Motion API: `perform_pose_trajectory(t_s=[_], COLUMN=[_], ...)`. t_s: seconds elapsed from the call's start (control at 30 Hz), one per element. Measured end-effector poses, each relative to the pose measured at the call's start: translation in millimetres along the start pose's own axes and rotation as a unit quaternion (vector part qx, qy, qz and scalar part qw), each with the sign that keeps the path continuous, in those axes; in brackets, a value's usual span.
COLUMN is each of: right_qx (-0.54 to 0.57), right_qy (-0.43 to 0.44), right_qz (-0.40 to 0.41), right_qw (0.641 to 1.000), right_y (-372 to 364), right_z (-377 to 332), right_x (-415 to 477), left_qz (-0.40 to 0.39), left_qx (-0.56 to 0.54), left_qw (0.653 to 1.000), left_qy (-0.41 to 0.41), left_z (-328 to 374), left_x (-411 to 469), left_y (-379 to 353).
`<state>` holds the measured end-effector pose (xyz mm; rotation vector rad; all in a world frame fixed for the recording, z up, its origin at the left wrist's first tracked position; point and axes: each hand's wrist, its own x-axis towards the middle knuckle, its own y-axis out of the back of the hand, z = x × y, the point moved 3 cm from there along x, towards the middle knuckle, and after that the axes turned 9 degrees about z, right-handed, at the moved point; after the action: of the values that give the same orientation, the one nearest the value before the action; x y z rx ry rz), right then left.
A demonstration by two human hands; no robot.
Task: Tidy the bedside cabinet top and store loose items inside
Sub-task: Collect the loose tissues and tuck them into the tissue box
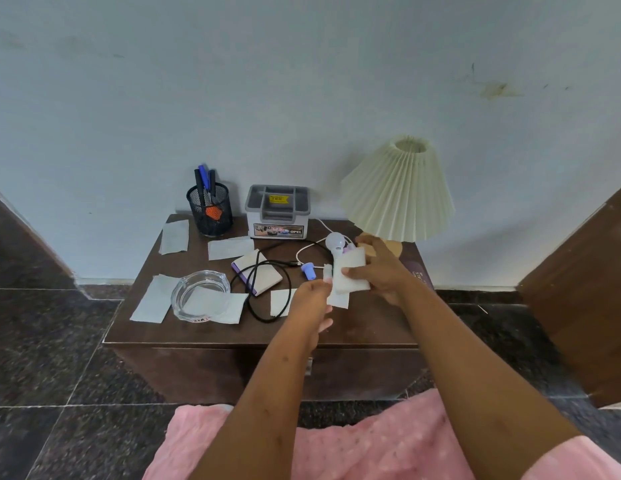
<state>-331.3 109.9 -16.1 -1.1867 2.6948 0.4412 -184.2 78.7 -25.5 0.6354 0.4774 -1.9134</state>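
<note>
Counting five paper slips (pixel 231 248) flat on cabinet top (pixel 354 327), left. Grips one white paper stack (pixel 352 271) in right hand (pixel 382 271), right of centre, long axis unclear; pinches its left edge with left hand (pixel 311 303).

Soft even daylight, wide-angle edge bending, slight motion blur

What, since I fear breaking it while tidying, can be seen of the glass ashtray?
The glass ashtray is a round, clear, thick-walled dish, upright at the front left of the brown cabinet top. Blurred red lettering shows at its near edge. Pale paper sheets meet it on the left and front right; whether they lie over or under it cannot be told. A black cable lies to its right, apart.
</note>
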Motion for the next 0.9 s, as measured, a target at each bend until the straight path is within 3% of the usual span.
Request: perform_pose_trajectory(t_s=[0.17,0.37,0.47,0.6,0.8,0.9], right_qx=[0.007,-0.015,-0.047,-0.232,-0.363,-0.413], right_qy=[0.006,-0.036,-0.070,-0.089,0.008,-0.019], right_qz=[-0.148,-0.191,-0.117,0.032,0.071,0.074], right_qw=[0.989,0.981,0.990,0.968,0.929,0.907], right_y=[-22,-32,-26,-7,-22,-34], right_z=[-10,-5,6,39,50,53], right_x=[-15,-10,3,27,48,55], left_qz=[-0.005,0.059,0.063,0.082,0.082,0.069], left_qx=[-0.050,-0.056,-0.040,-0.038,0.016,0.033], left_qw=[0.999,0.995,0.995,0.994,0.994,0.996], left_qy=[0.004,-0.059,-0.065,-0.057,-0.066,-0.055], left_z=[19,26,31,34,43,47], left_x=[-2,3,7,15,26,30], left_y=[9,27,32,41,46,49])
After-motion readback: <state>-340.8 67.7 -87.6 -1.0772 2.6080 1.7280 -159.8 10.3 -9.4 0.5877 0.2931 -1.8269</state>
